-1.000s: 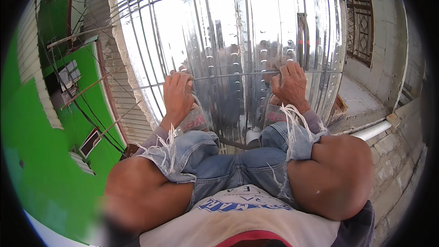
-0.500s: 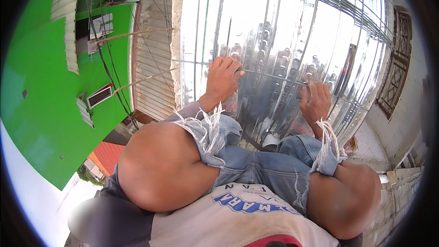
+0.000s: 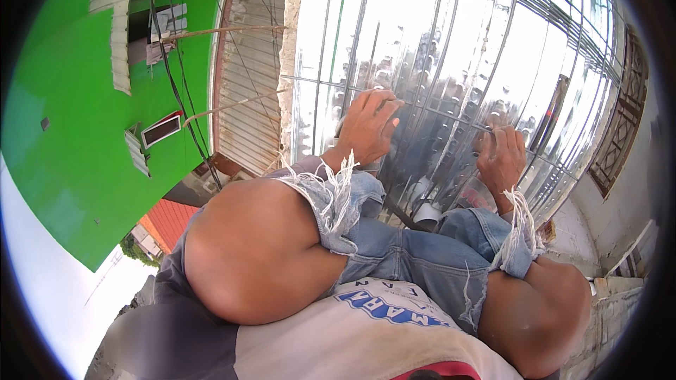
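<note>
Below me a grid of thin steel rebar lies over shiny ribbed metal sheeting (image 3: 429, 49). One cross rebar (image 3: 447, 114) runs from left to right in front of my knees. My left hand (image 3: 367, 127) is curled over it, with fingertips on the far side and thumb pointing right. Farther right, my right hand (image 3: 501, 158) has its fingers bent around the same bar. Both palms face away, so the exact contact is hidden. Between my legs, a white pipe end (image 3: 427, 212) shows beside a dark strip.
A rough concrete edge (image 3: 289, 49) borders the sheeting on the left, above a lower corrugated roof (image 3: 246, 63). Wooden sticks (image 3: 225, 29) and dark cables (image 3: 169, 70) cross near a green wall (image 3: 63, 105). At right stands a wall with a metal window grille (image 3: 623, 112).
The view has shifted, moving the scene rightward. My left hand has slid a little right along the bar and turned, its thumb now more visible. My right hand stays at its place on the bar.
</note>
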The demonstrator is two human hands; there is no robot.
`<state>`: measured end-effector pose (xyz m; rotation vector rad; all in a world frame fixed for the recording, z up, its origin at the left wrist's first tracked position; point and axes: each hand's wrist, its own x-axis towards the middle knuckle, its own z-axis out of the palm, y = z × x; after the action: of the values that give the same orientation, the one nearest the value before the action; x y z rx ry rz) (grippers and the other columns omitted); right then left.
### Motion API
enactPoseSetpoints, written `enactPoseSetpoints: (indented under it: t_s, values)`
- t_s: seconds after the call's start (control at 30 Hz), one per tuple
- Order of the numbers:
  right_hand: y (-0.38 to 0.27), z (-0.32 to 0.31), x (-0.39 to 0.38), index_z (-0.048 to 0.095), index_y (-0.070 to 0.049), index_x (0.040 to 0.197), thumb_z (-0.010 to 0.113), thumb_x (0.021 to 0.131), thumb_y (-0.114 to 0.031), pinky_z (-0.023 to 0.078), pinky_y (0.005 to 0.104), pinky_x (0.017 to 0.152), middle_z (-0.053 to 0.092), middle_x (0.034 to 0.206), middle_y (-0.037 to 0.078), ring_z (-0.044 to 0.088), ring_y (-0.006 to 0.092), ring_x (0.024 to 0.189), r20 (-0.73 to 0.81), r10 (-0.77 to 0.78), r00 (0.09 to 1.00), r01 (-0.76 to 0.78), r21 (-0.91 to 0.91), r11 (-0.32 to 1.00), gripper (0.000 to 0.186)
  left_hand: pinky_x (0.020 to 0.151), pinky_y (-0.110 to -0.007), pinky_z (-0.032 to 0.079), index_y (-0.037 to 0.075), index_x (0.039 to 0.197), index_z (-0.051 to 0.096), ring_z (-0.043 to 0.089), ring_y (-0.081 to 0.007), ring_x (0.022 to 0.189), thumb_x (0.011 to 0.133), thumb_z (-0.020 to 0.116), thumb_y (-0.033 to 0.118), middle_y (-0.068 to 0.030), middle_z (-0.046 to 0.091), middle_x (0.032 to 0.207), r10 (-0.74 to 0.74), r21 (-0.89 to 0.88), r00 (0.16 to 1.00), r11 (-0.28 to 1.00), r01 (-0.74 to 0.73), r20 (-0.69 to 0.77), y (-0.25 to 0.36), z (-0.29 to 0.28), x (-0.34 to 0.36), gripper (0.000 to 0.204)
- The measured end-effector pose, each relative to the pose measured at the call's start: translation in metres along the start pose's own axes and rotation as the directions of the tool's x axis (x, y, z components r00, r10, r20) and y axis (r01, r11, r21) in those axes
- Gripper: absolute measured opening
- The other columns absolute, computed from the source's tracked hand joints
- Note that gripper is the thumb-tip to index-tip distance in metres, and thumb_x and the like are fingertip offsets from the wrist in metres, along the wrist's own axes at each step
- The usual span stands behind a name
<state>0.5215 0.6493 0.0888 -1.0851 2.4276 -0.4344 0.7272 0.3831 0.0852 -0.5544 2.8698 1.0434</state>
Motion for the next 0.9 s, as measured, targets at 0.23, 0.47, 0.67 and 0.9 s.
enactPoseSetpoints:
  t_s: [0.23, 0.47, 0.67, 0.9]
  values:
    - [-0.007, -0.003, 0.005, 0.062, 0.004, 0.130, 0.073, 0.093, -0.019, 0.048, 0.0500, 0.103, 0.065, 0.117, 0.026, 0.062, 0.0428, 0.115, 0.115, 0.049, 0.992, -0.046, -0.027, 0.999, 0.045, 0.106, -0.049, 0.045, 0.007, 0.127, 0.068, 0.058, -0.0350, 0.122, 0.092, 0.072, 0.008, -0.0124, 0.063, 0.127, 0.032, -0.056, 0.999, 0.998, -0.032, 0.001, -0.006, 0.009, 0.010, 0.035]
    - [0.000, 0.014, -0.012, 0.071, -0.001, 0.103, 0.076, 0.088, -0.007, 0.052, 0.0439, 0.081, 0.063, 0.096, 0.013, 0.063, 0.0323, 0.091, -0.237, -0.068, 0.969, 0.057, -0.055, 0.997, 0.017, 0.101, -0.047, 0.046, 0.007, 0.118, 0.070, 0.061, -0.0352, 0.115, 0.091, 0.070, 0.007, -0.0125, 0.067, 0.119, 0.008, -0.037, 0.999, 0.999, -0.006, 0.051, -0.008, 0.010, 0.011, 0.028]
    - [0.007, 0.039, -0.028, 0.069, -0.002, 0.102, 0.074, 0.089, -0.010, 0.053, 0.0438, 0.080, 0.062, 0.095, 0.013, 0.063, 0.0317, 0.091, -0.212, -0.060, 0.976, 0.072, 0.049, 0.996, 0.016, 0.097, -0.046, 0.046, 0.007, 0.110, 0.072, 0.064, -0.0335, 0.108, 0.092, 0.070, 0.011, -0.0118, 0.068, 0.108, 0.013, 0.029, 0.995, 0.999, -0.015, 0.097, -0.003, 0.002, 0.000, 0.018]
    - [0.061, -0.016, 0.009, 0.068, -0.001, 0.097, 0.075, 0.090, -0.013, 0.056, 0.0461, 0.078, 0.062, 0.098, 0.014, 0.066, 0.0346, 0.092, -0.492, 0.239, 0.837, -0.235, 0.071, 0.969, 0.015, 0.087, -0.046, 0.051, 0.003, 0.109, 0.074, 0.069, -0.0361, 0.096, 0.099, 0.068, 0.012, -0.0146, 0.072, 0.101, 0.114, -0.048, 0.941, 0.993, -0.104, 0.317, -0.010, -0.035, 0.080, 0.014]
